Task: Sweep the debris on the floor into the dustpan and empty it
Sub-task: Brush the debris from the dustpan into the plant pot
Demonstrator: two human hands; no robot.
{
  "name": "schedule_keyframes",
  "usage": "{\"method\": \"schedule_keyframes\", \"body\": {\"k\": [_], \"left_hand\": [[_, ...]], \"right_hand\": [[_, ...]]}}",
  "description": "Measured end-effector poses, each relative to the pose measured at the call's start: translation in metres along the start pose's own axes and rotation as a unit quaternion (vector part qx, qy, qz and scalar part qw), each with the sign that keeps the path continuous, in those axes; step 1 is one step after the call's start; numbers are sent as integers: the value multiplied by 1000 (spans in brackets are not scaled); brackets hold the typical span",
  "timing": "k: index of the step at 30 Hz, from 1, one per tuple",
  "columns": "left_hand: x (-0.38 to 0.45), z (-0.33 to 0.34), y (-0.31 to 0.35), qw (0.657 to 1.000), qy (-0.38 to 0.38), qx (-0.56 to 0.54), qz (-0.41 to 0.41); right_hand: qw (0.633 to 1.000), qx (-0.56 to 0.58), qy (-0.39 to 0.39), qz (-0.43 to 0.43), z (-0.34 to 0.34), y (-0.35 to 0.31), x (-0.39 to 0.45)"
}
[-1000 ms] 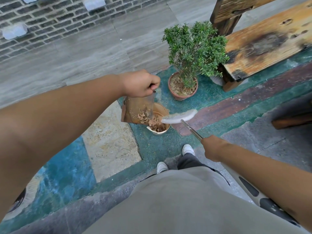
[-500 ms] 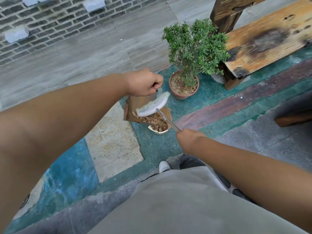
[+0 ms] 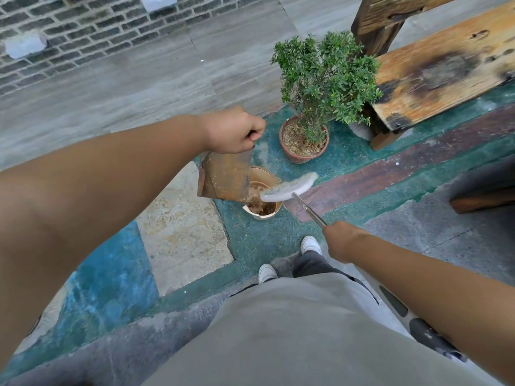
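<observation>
My left hand (image 3: 232, 132) grips the handle of a rusty brown dustpan (image 3: 224, 178), which hangs tipped downward with its mouth over a small tan pot (image 3: 264, 214). Brown debris (image 3: 259, 204) lies inside that pot. My right hand (image 3: 341, 238) is closed on the metal handle of a white-bristled brush (image 3: 288, 188). The brush head rests across the pot's right rim, just right of the dustpan's lower edge. Only a few specks cling to the dustpan's inner face.
A terracotta pot with a green shrub (image 3: 303, 140) stands just beyond the tan pot. A weathered wooden bench (image 3: 443, 76) is at the right. My white shoes (image 3: 310, 243) stand close below the pot on green painted floor. A brick wall (image 3: 83, 26) runs along the back.
The brush swept down the dustpan's face half a second ago and has now swung back right over the pot's rim. The debris seen in the dustpan earlier is now in the pot.
</observation>
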State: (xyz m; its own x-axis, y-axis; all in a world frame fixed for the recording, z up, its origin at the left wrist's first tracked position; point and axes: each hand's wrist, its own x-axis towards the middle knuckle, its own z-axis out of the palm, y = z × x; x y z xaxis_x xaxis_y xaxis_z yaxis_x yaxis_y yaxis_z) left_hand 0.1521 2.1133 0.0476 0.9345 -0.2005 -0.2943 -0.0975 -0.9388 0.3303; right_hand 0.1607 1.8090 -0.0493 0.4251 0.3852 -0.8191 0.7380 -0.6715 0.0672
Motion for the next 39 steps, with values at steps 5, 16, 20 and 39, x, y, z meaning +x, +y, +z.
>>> {"method": "schedule_keyframes", "body": {"k": [5,16,20,39], "left_hand": [[-2,-2,1,1000,-1,-4,-2],[-2,-8,7,1000,8,-10,-4],[-2,-9,6,1000,9,-17,-10],[-12,-10,10,997,40,-55,-33]], "right_hand": [[999,13,31,-3,-10,2,-8],[995,13,88,-43,-48,-35,1],[997,-9,62,-46,-30,-40,8],[984,133,103,-54,-63,-43,19]]}}
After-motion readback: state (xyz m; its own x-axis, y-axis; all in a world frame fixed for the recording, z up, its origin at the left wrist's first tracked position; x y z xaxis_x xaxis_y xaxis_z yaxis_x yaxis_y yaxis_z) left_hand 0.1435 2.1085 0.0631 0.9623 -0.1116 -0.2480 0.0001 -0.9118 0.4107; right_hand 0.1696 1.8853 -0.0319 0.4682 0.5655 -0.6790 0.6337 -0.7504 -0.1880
